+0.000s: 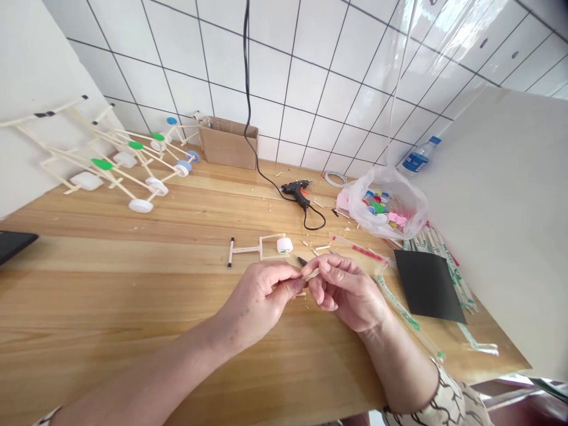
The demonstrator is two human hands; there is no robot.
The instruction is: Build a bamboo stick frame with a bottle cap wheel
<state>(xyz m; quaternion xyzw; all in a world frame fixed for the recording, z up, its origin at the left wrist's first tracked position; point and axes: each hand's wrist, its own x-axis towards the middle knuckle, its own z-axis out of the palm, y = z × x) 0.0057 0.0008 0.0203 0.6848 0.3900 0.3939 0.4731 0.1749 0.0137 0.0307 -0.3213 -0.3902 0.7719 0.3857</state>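
Note:
Over the front middle of the table, my left hand [261,299] and my right hand [352,293] meet, fingertips pinched on one short, pale wooden stick [311,276]. Much of the stick is hidden by the fingers. Just beyond them lies a small frame of wooden sticks [246,250], with a black-tipped crossbar at its left end and a white bottle cap [284,244] at its right. A dark pen-like tip [302,261] pokes out behind my fingers; the rest of it is covered.
A black glue gun [299,192] with its cord lies farther back among wood scraps. Stick-and-cap models [133,160] stand at left by a cardboard box [228,142]. At right are a plastic bag of caps [386,204], a black sheet [428,284], wrapped sticks and a water bottle [420,157].

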